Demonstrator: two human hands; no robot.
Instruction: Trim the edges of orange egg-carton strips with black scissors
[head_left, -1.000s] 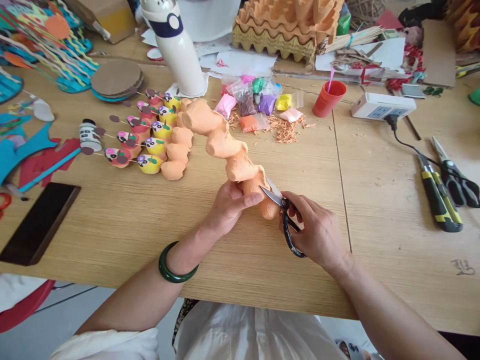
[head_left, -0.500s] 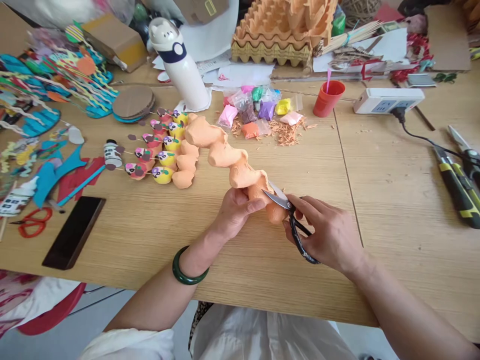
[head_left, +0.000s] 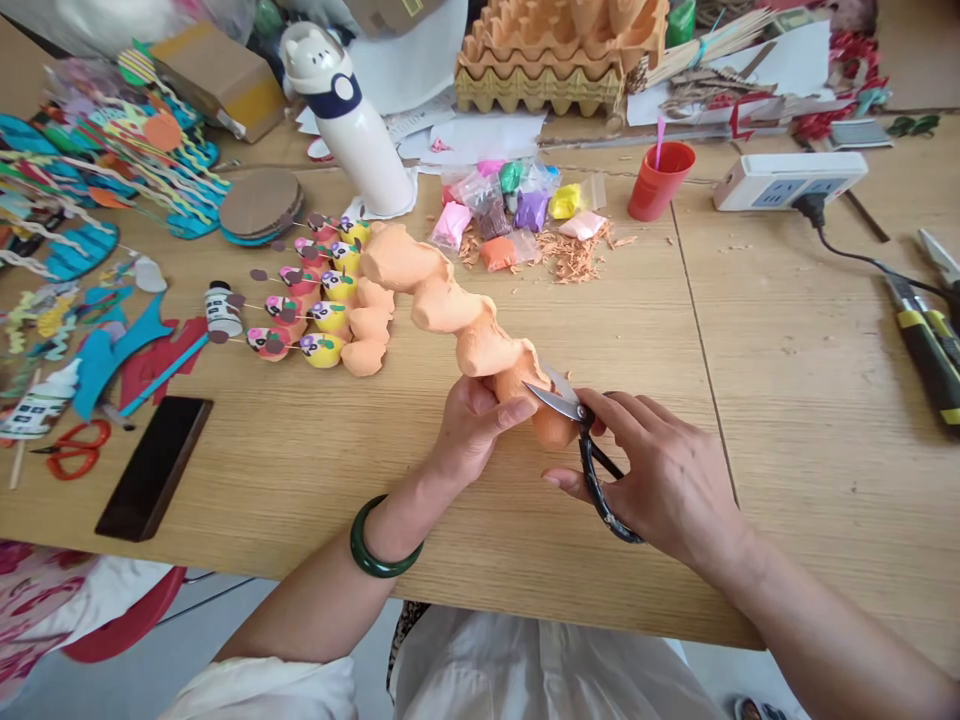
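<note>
My left hand [head_left: 469, 425] is closed round the near end of an orange strip of egg-carton cups [head_left: 442, 300], which rises off the table toward the far left. My right hand [head_left: 660, 470] grips black-handled scissors [head_left: 581, 440]; their blades are slightly apart against the nearest cup. Beside the strip lie a few cut orange cups [head_left: 367, 325] and rows of painted cup figures [head_left: 315, 300] on sticks.
A white bottle [head_left: 341, 125], bags of coloured clay [head_left: 510, 205], a red cup [head_left: 658, 180], stacked egg trays [head_left: 555, 50] and a power strip [head_left: 787, 180] lie farther back. A black phone [head_left: 154, 467], red scissors [head_left: 71, 450] and paper cut-outs are at left. Pliers [head_left: 926, 340] are at right.
The view shifted, showing more of the table's left side. Both hands stayed on the strip and scissors; the right hand's fingers spread the handles a little.
</note>
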